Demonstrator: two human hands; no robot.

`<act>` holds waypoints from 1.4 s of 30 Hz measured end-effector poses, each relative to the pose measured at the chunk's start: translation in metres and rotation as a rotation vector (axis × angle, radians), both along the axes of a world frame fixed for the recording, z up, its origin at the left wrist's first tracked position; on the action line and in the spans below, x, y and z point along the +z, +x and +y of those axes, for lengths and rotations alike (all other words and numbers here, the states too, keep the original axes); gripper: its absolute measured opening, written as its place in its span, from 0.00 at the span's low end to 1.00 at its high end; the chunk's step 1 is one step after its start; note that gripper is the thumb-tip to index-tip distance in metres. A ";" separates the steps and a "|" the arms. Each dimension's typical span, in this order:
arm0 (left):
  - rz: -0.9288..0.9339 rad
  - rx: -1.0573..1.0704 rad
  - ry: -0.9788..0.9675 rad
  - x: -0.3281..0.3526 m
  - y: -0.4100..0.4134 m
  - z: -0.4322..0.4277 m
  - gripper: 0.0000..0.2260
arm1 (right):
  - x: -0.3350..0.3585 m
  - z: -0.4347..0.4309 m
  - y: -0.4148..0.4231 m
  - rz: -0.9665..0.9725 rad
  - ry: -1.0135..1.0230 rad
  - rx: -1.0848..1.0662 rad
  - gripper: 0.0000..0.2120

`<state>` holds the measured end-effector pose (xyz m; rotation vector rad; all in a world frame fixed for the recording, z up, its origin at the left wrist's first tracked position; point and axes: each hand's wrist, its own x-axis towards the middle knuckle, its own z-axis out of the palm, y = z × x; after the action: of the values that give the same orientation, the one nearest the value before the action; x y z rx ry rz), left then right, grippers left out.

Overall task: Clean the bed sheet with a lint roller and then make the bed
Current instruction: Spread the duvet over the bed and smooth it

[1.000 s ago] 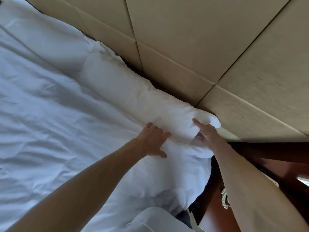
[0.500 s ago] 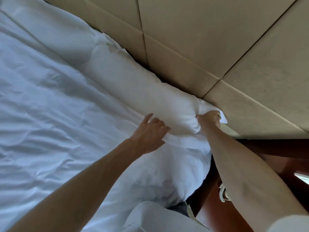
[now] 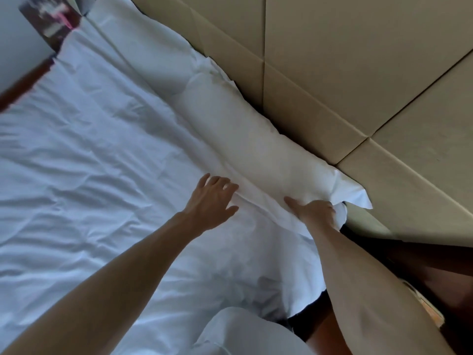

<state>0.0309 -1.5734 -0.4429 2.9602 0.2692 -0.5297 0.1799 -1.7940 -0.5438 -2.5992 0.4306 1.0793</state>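
A white pillow (image 3: 245, 139) lies along the beige padded headboard (image 3: 332, 73) at the head of the bed. A second white pillow (image 3: 153, 52) lies further along the same edge. The white bed sheet (image 3: 89, 175) is creased and covers the mattress. My left hand (image 3: 211, 201) lies flat on the sheet with fingers spread, just beside the pillow's near edge. My right hand (image 3: 316, 211) grips the near corner of the pillow and the cloth under it, fingers curled into the fabric. No lint roller is in view.
Dark wooden furniture (image 3: 435, 278) stands right of the bed, below the headboard. A dark wood edge (image 3: 25, 80) and a blurred picture (image 3: 48, 19) show at the far side. My white clothing (image 3: 243, 331) fills the bottom centre.
The view has tilted left, showing more of the bed. My right hand slid down from the pillow's end to its near corner. My left hand opened flat and shifted left on the sheet.
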 end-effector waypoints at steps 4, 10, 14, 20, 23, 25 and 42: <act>-0.031 0.037 -0.017 -0.013 -0.007 -0.008 0.25 | -0.017 -0.015 -0.010 0.098 0.234 -0.165 0.34; 0.031 -0.074 0.002 -0.019 -0.001 -0.021 0.29 | -0.009 -0.030 -0.008 -0.048 0.095 0.057 0.14; 0.138 -0.120 0.016 -0.021 0.000 -0.038 0.33 | -0.008 -0.066 -0.015 0.005 0.064 0.076 0.17; 0.123 -0.095 0.011 -0.005 -0.009 -0.047 0.32 | 0.005 -0.057 -0.015 0.054 0.084 0.069 0.12; 0.143 -0.019 -0.002 0.007 -0.023 -0.040 0.31 | 0.026 -0.033 -0.003 -0.126 0.017 0.236 0.09; 0.155 0.021 -0.005 0.017 -0.037 -0.032 0.29 | 0.037 -0.011 -0.002 -0.124 0.223 0.328 0.13; -0.130 0.978 -0.473 0.000 -0.258 -0.101 0.20 | 0.065 0.005 -0.271 -0.327 0.244 1.226 0.19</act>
<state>-0.2275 -1.6748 -0.4426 2.0411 1.2581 -0.2083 -0.0911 -1.7893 -0.4785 -2.6139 -1.4238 0.8103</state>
